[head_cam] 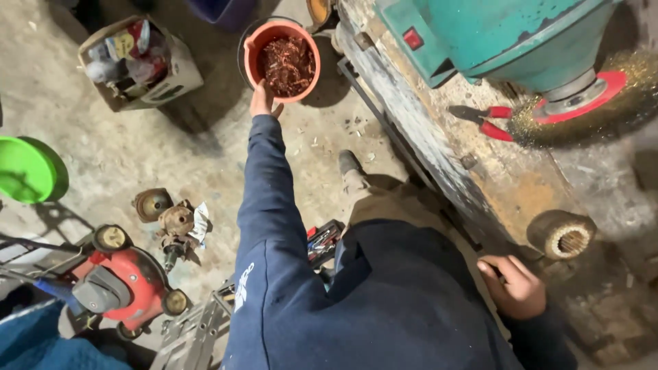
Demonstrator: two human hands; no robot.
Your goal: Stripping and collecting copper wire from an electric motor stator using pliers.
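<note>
Left hand (262, 100), arm stretched forward in a dark blue sleeve, fingers curled over the near rim of 1 orange bucket (282, 60) of reddish copper wire scraps (288, 65), which stands on the concrete floor (137, 147) beside the workbench (480, 171). Right hand (515, 288) rests on the bench edge, fingers loosely bent, holding nothing visible (just beside 1 cylindrical wound core (562, 234)); red-handled pliers (488, 120) lie further along, below the teal machine (507, 38).

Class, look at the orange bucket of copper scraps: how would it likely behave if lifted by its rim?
The orange bucket looks nearly full of copper scraps, so probably heavy. Gripped by the left hand at one side only, it may tilt and spill.
</note>
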